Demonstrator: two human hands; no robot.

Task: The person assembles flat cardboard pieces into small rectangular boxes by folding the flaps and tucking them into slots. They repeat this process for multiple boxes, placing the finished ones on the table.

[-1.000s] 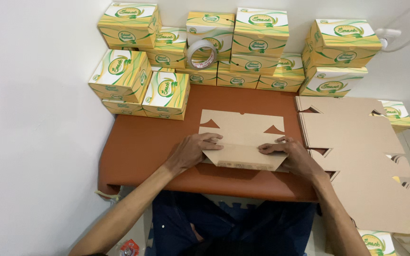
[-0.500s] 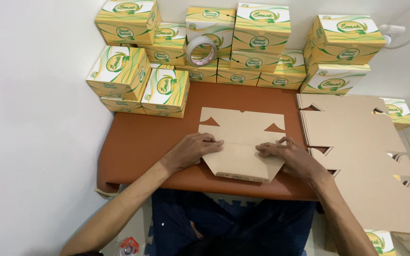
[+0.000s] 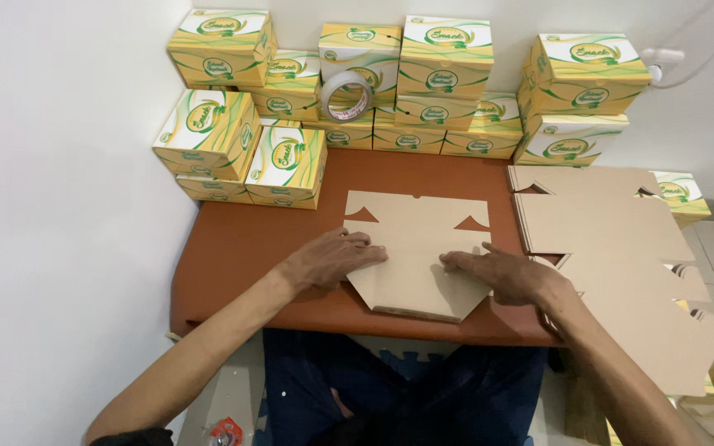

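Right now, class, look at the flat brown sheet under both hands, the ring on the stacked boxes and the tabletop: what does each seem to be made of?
Flat brown sheet: likely plain cardboard, matte, with die-cut notches and fold lines. Translucent ring: probably clear plastic packing tape, glossy and see-through. Reddish-brown tabletop: smooth, slightly shiny, perhaps laminate or vinyl; the look leaves it open. The left hand and right hand press the sheet flat.
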